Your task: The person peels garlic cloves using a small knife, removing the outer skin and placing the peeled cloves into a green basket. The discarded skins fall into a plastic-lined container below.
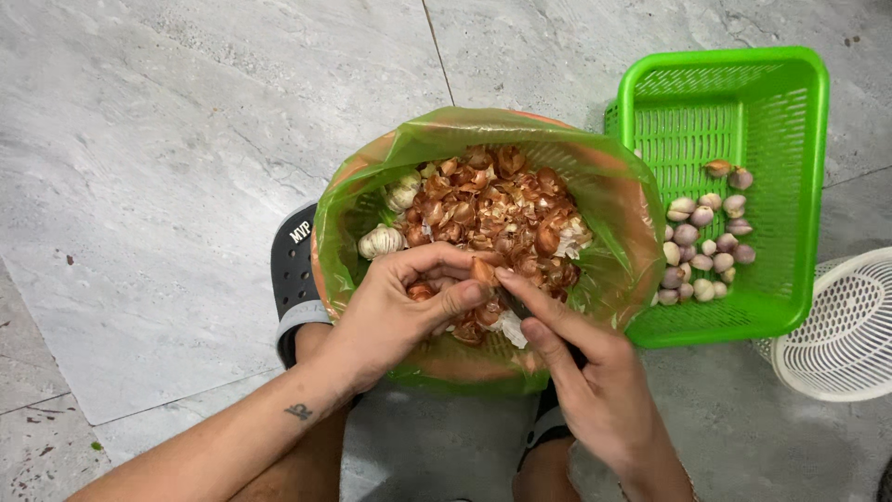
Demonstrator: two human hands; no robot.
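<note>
left hand (404,302): closed on a shallot (482,271), held over the bag-lined bin (609,200)
right hand (581,372): gripped on a knife (517,307), blade at the shallot
green basket (790,102): peeled shallots (703,244) kept inside, on the floor (167,139)

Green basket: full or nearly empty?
Nearly empty. The green basket holds one small cluster of peeled shallots at its left side; most of its mesh floor shows bare.

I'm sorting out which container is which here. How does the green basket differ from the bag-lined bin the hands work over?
The green basket is square, rigid mesh; the bin is round, lined with a thin green bag. The basket holds peeled purple-white shallots in one corner; the bin is heaped with brown skins and a few garlic bulbs. Both sit on the grey floor.
</note>
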